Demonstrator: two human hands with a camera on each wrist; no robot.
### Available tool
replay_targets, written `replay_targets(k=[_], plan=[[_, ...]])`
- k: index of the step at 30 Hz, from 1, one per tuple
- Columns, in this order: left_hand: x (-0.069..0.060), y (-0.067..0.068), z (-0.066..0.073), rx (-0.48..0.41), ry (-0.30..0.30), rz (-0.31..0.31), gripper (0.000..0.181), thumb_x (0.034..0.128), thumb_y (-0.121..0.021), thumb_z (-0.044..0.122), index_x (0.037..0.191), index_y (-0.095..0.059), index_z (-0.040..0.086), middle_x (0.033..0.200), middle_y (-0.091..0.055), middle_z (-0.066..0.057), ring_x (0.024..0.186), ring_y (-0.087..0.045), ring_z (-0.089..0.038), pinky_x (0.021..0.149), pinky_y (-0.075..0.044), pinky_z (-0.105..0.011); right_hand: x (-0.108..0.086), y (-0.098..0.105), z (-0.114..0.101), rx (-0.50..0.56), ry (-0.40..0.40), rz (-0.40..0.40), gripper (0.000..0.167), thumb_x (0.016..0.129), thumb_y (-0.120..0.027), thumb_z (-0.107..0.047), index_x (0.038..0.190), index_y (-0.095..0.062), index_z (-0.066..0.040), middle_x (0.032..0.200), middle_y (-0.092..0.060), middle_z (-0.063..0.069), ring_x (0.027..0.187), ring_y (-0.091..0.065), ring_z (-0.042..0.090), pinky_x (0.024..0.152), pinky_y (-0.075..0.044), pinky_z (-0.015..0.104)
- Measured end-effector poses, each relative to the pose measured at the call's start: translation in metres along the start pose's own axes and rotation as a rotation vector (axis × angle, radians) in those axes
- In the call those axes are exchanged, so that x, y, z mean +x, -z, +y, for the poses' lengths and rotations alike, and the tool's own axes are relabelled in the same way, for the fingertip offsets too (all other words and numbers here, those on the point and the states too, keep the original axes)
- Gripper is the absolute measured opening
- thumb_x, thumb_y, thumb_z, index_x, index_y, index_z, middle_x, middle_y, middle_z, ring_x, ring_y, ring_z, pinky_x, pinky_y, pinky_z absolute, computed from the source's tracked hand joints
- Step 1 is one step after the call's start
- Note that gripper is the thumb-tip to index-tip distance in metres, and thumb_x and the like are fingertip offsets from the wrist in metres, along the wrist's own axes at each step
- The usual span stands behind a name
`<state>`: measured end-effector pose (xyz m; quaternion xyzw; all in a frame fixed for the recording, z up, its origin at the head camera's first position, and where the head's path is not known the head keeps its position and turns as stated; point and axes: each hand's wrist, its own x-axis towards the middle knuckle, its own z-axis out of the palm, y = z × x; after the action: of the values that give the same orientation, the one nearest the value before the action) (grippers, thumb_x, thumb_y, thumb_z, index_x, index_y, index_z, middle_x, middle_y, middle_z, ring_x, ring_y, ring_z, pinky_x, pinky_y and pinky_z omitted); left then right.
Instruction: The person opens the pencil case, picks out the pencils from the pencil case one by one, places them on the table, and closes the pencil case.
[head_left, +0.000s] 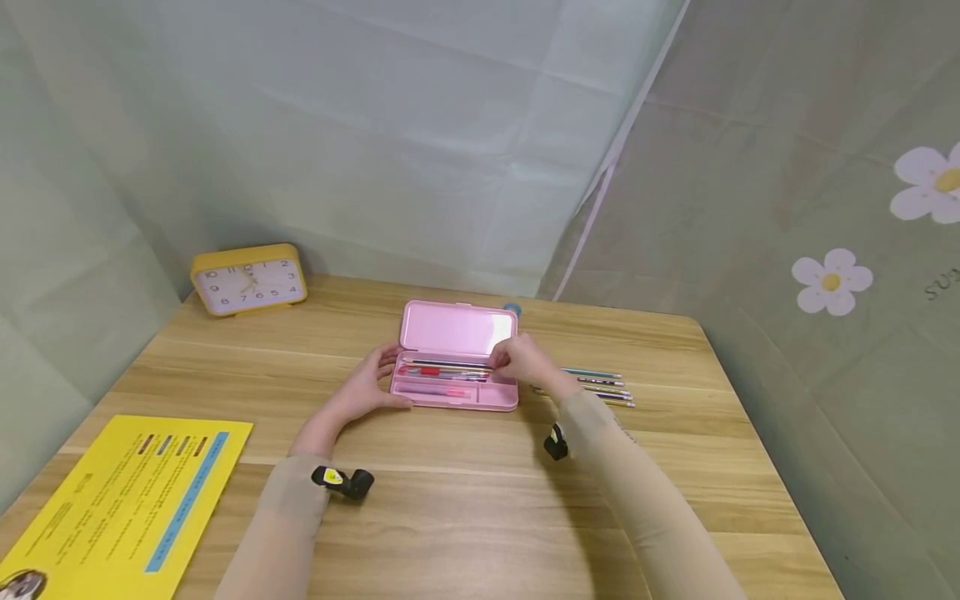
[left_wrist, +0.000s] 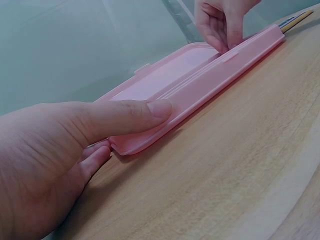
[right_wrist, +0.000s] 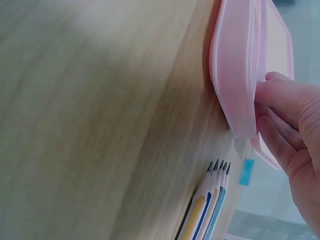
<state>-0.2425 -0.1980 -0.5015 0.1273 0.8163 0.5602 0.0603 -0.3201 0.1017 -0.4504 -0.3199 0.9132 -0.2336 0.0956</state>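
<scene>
A pink pencil case (head_left: 450,327) lies with its lid raised at the table's middle. My left hand (head_left: 363,390) holds its left end, the thumb (left_wrist: 135,116) along the front wall and the other fingers round the end. Over the right part of the long compartment, my right hand (head_left: 528,362) pinches the end of a dark pencil (head_left: 450,363); the case wall hides the fingertips in the wrist views. Red-marked pens (head_left: 438,372) lie in that compartment, and a pale pink pen (head_left: 435,389) in the front one. Several pencils (right_wrist: 205,205) lie on the table right of the case.
A yellow alarm clock (head_left: 250,280) stands at the back left. At the front left lies a yellow printed sheet or booklet (head_left: 127,492). A small blue object (head_left: 513,308) sits behind the case. Curtains hang behind the wooden table (head_left: 450,500) and along its sides.
</scene>
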Motion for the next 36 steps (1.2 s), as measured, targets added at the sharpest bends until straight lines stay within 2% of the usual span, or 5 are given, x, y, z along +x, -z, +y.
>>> replay_targets(k=[12, 18, 23, 36], plan=[[0.001, 0.000, -0.001, 0.004, -0.004, 0.000, 0.109, 0.0704, -0.089, 0.015, 0.150, -0.018, -0.007, 0.151, -0.028, -0.031, 0.139, -0.033, -0.049, 0.118, -0.031, -0.054, 0.000, -0.004, -0.002, -0.075, 0.028, 0.043, 0.010, 0.078, -0.075, 0.003, 0.084, -0.074, -0.004, 0.084, -0.075, 0.008, 0.078, -0.071, 0.017, 0.073, -0.060, 0.020], [0.001, 0.000, -0.001, 0.013, 0.001, -0.001, 0.108, 0.0711, -0.088, 0.016, 0.150, -0.018, -0.006, 0.151, -0.028, -0.031, 0.139, -0.033, -0.049, 0.118, -0.031, -0.054, 0.000, -0.004, -0.007, -0.101, -0.001, 0.061, 0.008, 0.078, -0.077, 0.001, 0.084, -0.074, -0.004, 0.084, -0.075, 0.008, 0.079, -0.071, 0.018, 0.074, -0.060, 0.022], [0.001, 0.001, -0.001, 0.020, 0.004, 0.001, 0.108, 0.0715, -0.088, 0.016, 0.150, -0.018, -0.006, 0.151, -0.028, -0.032, 0.139, -0.033, -0.050, 0.118, -0.031, -0.055, -0.001, -0.004, -0.009, -0.108, -0.042, 0.055, 0.009, 0.078, -0.078, -0.002, 0.085, -0.075, -0.006, 0.085, -0.075, 0.006, 0.080, -0.071, 0.017, 0.075, -0.060, 0.022], [-0.001, 0.001, 0.000, 0.015, 0.012, 0.001, 0.109, 0.0714, -0.088, 0.016, 0.151, -0.017, -0.006, 0.152, -0.027, -0.031, 0.139, -0.033, -0.049, 0.118, -0.031, -0.054, 0.002, -0.007, -0.010, -0.135, -0.056, 0.021, 0.012, 0.078, -0.080, -0.005, 0.089, -0.076, -0.006, 0.088, -0.076, 0.006, 0.082, -0.070, 0.016, 0.077, -0.060, 0.022]])
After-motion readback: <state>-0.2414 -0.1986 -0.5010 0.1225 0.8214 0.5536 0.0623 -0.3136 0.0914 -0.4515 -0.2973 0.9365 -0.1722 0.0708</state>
